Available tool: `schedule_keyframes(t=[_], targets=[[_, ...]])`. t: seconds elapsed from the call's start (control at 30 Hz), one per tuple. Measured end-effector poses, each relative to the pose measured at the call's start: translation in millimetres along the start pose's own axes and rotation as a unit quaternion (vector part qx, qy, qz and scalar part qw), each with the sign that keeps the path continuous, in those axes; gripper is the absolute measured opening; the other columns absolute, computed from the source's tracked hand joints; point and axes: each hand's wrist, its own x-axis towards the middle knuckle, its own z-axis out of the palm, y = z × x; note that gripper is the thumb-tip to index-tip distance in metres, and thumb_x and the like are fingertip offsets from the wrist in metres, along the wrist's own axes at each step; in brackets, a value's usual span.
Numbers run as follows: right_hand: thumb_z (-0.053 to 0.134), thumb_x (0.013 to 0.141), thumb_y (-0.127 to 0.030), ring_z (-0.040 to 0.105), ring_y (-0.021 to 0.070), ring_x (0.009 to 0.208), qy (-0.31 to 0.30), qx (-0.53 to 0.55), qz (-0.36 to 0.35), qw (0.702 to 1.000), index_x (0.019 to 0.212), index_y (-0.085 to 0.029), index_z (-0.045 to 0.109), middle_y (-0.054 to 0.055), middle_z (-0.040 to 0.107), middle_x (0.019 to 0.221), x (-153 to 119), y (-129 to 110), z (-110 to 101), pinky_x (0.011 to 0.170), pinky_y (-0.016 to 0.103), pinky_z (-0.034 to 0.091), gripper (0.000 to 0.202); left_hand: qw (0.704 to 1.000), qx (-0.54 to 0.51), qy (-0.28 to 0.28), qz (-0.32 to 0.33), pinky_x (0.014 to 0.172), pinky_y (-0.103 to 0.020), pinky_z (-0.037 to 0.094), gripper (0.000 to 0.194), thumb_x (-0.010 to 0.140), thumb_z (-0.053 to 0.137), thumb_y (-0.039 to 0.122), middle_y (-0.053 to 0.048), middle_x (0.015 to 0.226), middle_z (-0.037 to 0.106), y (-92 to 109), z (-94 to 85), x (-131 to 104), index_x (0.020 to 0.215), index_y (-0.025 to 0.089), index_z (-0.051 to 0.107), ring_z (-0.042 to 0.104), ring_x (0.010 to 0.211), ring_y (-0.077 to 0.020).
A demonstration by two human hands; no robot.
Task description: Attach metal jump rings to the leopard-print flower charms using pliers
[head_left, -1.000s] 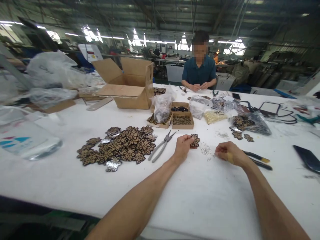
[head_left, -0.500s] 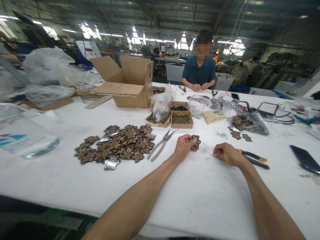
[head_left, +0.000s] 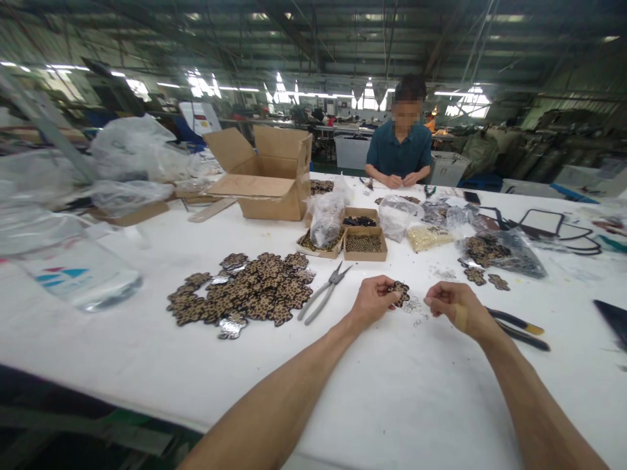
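Note:
My left hand (head_left: 376,300) grips a leopard-print patch (head_left: 400,294) with a scalloped dark edge, held just above the table. Facing it, my right hand (head_left: 453,304) has thumb and forefinger pinched; whatever sits between them is too small to make out. A tan strip is wrapped round one of its fingers. Small metal rings (head_left: 416,305) lie scattered on the white table between the hands. Left of my left hand rest grey-handled pliers (head_left: 326,292) and a heap of similar patches (head_left: 255,287), a few showing a silvery back. Yellow-and-black pliers (head_left: 519,328) lie beside my right wrist.
Small boxes of metal studs (head_left: 365,244) stand beyond my hands, near a large open carton (head_left: 277,189). Plastic bags (head_left: 509,251) with patches lie at right, and a phone (head_left: 612,320) at the right edge. A co-worker (head_left: 399,147) sits across the table.
My right hand has lifted slightly from the rings, its fingertips still pinched. The left hand keeps hold of the patch. The whole view has shifted, so things appear farther right and lower.

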Motion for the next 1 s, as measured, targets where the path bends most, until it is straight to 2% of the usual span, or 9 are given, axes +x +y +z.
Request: schedule_keyframes(t=[0.07,0.17,0.3,0.53,0.73,1.0], targets=[[0.085,0.067,-0.045,0.064,0.0186,0.060,0.029,0.103,0.014,0.994,0.083,-0.015,0.071,0.004,0.068,0.066,1,-4,7,0.062,0.033,0.055,0.037,1.000,0.012,-0.017,0.018,0.057,-0.023,0.052,0.039,0.071,0.082,0.038,-0.009,0.081,0.071,0,1.0,-1,0.094,0.010,0.068,0.064,0.066,-0.0133],[0.091,0.058,-0.046,0.065,0.0184,0.059,0.063,0.181,0.041,0.981,0.085,-0.014,0.073,0.004,0.070,0.066,2,-6,17,0.063,0.035,0.058,0.045,0.997,0.044,-0.050,0.045,0.060,-0.023,0.050,0.035,0.074,0.080,0.036,-0.008,0.080,0.072,1,2.7,-3,0.096,0.009,0.072,0.062,0.065,-0.0119],[0.093,0.056,-0.043,0.064,0.0174,0.057,0.048,0.227,0.058,0.971,0.085,-0.013,0.075,0.005,0.070,0.064,3,-3,23,0.060,0.033,0.057,0.045,0.990,0.101,-0.082,0.059,0.061,-0.023,0.049,0.031,0.077,0.076,0.034,-0.009,0.081,0.073,2,3.8,-5,0.096,0.010,0.074,0.062,0.066,-0.0122],[0.093,0.057,-0.045,0.062,0.0165,0.055,0.043,0.228,0.076,0.970,0.084,-0.011,0.076,0.007,0.070,0.063,3,-5,23,0.053,0.029,0.052,0.046,0.983,0.150,-0.070,0.078,0.063,-0.024,0.050,0.031,0.078,0.075,0.034,-0.010,0.082,0.074,-1,2.8,-6,0.098,0.011,0.075,0.065,0.068,-0.0145],[0.092,0.059,-0.042,0.058,0.0143,0.051,0.032,0.217,0.065,0.973,0.086,-0.011,0.076,0.004,0.067,0.059,0,-7,23,0.050,0.027,0.047,0.044,0.978,0.173,-0.071,0.091,0.063,-0.024,0.050,0.027,0.080,0.073,0.033,-0.010,0.084,0.075,-3,2.9,-6,0.098,0.012,0.075,0.066,0.070,-0.0153],[0.089,0.060,-0.046,0.056,0.0145,0.050,0.034,0.166,0.040,0.985,0.083,-0.012,0.076,0.003,0.065,0.055,0,-10,24,0.049,0.028,0.047,0.043,0.964,0.229,-0.053,0.121,0.062,-0.023,0.049,0.023,0.081,0.070,0.030,-0.008,0.085,0.076,1,6.2,-10,0.098,0.015,0.076,0.067,0.072,-0.0158]])
